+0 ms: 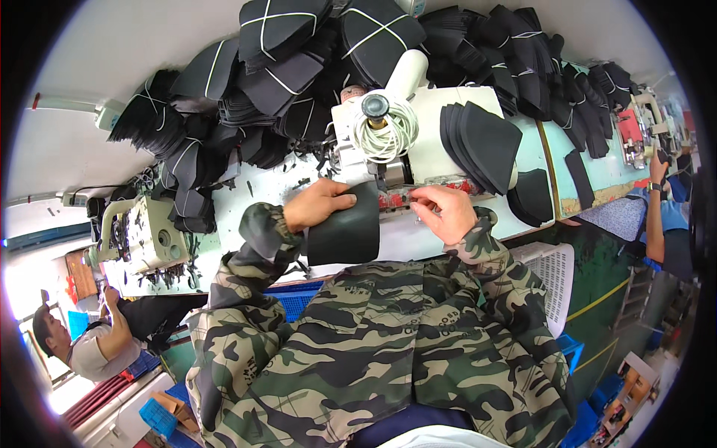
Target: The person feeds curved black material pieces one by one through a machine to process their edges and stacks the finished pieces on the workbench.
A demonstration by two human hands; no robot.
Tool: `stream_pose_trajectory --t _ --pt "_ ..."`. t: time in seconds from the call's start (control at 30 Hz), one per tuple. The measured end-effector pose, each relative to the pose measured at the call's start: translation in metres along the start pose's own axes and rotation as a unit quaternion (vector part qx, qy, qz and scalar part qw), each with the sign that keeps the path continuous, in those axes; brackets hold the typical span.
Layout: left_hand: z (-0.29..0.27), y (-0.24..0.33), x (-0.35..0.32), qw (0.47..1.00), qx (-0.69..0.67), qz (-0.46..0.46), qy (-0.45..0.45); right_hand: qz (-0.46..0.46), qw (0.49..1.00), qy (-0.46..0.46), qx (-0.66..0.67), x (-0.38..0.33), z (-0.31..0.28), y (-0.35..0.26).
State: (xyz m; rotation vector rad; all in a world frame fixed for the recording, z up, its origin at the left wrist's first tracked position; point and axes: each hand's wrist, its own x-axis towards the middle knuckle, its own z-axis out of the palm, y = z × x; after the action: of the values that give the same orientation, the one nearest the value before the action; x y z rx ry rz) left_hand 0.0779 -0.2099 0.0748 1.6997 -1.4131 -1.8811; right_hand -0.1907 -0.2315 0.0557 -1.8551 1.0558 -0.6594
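A curved black sheet piece [345, 237] hangs over the table's front edge. My left hand [320, 204] grips its upper edge, thumb pointing right across the piece. Just right of it, my right hand [447, 212] has its thumb and fingertips pinched together beside a worn red strip [393, 199] on the machine bed. Whatever those fingertips hold, if anything, is too small to make out. Above both hands stands a white machine [349, 134], partly covered by a coil of white cord [390, 134] and a dark round knob [375, 106].
Fanned black pieces [482, 145] lie on the machine's right side, with more black pieces [530, 197] beside them. Tied black stacks [284, 75] crowd the back. Another machine [153, 239] stands left. A white basket [549, 280] is by my right arm. People [93, 347] work at both sides.
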Motion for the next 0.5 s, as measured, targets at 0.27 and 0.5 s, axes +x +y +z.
stream_pose_trajectory --t 0.27,0.5 --pt "-0.008 -0.002 0.012 0.999 0.019 -0.040 -0.007 -0.024 1.000 -0.011 -0.013 0.021 0.000 -0.001" --pt "0.011 -0.002 0.048 1.000 -0.003 0.022 -0.003 -0.088 0.958 -0.047 -0.268 0.048 -0.002 0.000"
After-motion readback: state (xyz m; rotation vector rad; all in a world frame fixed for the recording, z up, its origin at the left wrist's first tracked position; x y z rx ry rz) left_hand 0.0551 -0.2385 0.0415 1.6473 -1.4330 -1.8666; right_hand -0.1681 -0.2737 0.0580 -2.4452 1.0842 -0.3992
